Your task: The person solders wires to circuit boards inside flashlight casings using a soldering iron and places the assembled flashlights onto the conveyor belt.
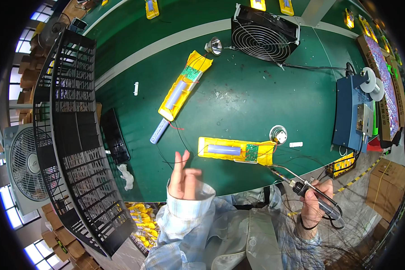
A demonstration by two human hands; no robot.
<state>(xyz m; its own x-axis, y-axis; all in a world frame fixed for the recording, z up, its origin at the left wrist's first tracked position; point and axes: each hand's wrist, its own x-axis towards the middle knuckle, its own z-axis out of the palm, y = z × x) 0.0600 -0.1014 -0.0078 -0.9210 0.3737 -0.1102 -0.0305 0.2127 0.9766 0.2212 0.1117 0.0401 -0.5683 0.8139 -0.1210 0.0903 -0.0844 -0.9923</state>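
Observation:
My right hand [316,203] grips a soldering iron [301,188] with a thin curved metal tube alongside it. The iron's tip is by the right end of a yellow plastic housing [204,153], which lies near the table's front edge. Inside this housing sit a blue-purple cylindrical battery [224,150] and a green circuit board [252,153]. A round lamp head [278,134] is wired to it. My left hand [184,177], slightly blurred, has fingers stretched up beside thin dark wires; I see nothing held in it. Beyond it, a second yellow housing [194,58] lies tilted, with another battery [159,131] at its lower end.
A black fan [262,42] stands at the back. To the right is a blue soldering machine [348,112] with a white wire spool [369,83]. A black slotted rack [74,112] and a dark tray [114,135] are on the left. Small white parts [136,88] lie about.

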